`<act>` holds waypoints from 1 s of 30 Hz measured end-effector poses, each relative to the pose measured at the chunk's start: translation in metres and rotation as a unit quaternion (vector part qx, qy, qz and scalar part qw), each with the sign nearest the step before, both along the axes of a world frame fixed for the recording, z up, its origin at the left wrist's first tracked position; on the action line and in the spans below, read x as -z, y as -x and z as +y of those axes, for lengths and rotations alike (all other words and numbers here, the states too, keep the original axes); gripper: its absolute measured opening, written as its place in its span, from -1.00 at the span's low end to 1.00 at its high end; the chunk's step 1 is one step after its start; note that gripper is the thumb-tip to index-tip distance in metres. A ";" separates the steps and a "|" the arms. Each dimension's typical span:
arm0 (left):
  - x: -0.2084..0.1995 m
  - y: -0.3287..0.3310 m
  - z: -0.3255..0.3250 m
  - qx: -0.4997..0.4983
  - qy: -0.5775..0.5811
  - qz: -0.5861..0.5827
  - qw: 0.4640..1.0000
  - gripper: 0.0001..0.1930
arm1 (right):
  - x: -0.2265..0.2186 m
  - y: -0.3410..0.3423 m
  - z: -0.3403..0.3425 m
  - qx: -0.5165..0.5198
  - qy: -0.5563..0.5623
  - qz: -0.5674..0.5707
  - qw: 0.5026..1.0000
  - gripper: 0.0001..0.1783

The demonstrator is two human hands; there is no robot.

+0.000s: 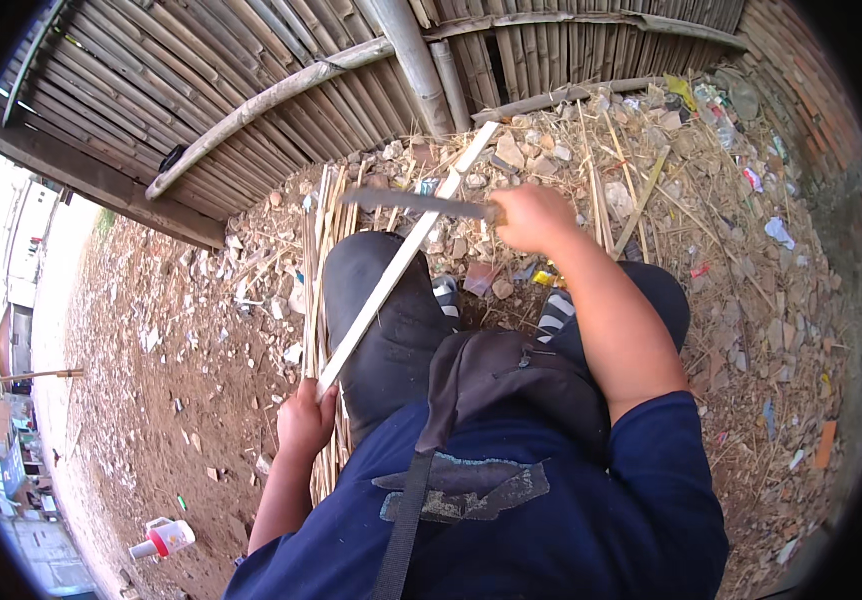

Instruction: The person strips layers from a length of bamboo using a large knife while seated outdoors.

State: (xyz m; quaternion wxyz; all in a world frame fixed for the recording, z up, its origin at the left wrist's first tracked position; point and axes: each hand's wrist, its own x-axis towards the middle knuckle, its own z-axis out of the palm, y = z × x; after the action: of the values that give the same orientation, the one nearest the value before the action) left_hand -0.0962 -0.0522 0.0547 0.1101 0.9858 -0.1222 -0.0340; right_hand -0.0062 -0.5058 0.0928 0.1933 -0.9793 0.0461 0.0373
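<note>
fingers clamped, your left hand (305,425) holds a strip (406,258) by its near end across your left thigh (401,335), your right hand (534,218) a knife (406,201). the strip seems light, springy; grip that end.

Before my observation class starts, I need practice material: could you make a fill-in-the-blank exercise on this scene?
1. The right hand grips the knife by its ____.
2. The left hand holds one ____ of the pale strip.
3. A bundle of thin strips lies beside the person's ____ leg.
4. The shirt is dark ____.

Missing: handle; end; left; blue.
</note>
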 end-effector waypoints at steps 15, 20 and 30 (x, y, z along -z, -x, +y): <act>0.007 0.010 0.040 -0.010 -0.012 -0.044 0.999 -0.67 | 0.074 -0.030 -0.093 0.316 -0.165 -0.039 0.933 -0.59; 0.003 0.008 0.033 -0.007 -0.012 -0.044 0.999 -0.67 | 0.079 -0.034 -0.089 0.304 -0.344 -0.053 0.887 -0.51; 0.002 0.006 0.031 0.043 -0.010 -0.082 0.996 -0.68 | 0.038 -0.029 0.000 0.172 -0.570 -0.097 0.798 -0.63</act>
State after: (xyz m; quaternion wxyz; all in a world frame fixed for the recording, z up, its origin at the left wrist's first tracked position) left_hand -0.1020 -0.0216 0.0524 0.0884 0.9801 -0.1729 0.0409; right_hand 0.0228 -0.5059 0.0547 0.7231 -0.6669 0.1649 -0.0722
